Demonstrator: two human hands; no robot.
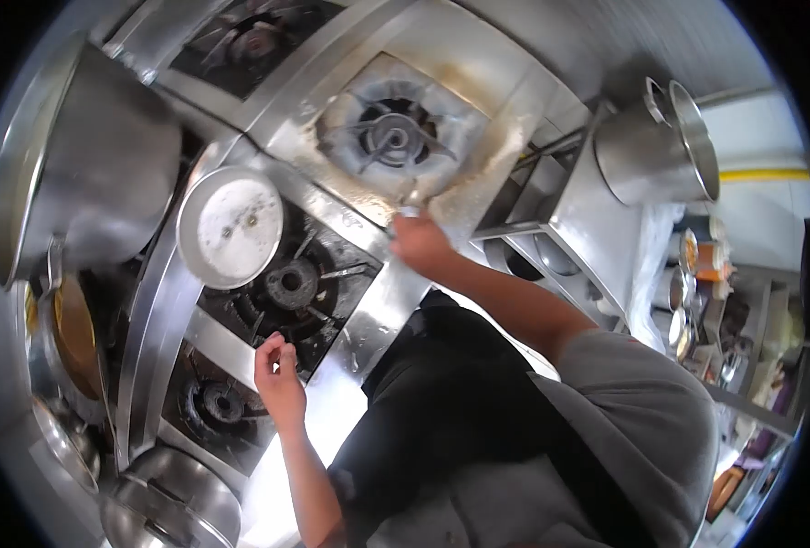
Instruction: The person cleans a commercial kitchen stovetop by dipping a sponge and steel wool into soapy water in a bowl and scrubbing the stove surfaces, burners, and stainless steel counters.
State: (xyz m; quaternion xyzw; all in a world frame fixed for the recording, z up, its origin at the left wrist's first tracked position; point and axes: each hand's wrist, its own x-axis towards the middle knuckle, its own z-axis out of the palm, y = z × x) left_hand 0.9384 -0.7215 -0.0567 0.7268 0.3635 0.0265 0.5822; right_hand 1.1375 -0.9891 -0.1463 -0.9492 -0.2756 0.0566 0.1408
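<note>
My right hand (419, 245) is closed around a small tool (410, 211) with a pale, shiny part, blurred at its tip. It is at the near edge of the stained burner surround (478, 178), just below the large burner (394, 139). My left hand (280, 370) hangs near the front of the black burner (291, 281), its fingers curled with thumb and fingertips together; nothing shows between them. Beyond it, a round, shallow pan (239, 228) with a whitish inside and dark specks rests at the back left of that burner.
A big steel pot (104, 160) stands at the left, with a pan of brown contents (76, 338) below it. Another steel pot (149, 498) is at the lower left, beside a small burner (218, 402). At the right are a tall pot (647, 155), a steel shelf unit (597, 228) and containers.
</note>
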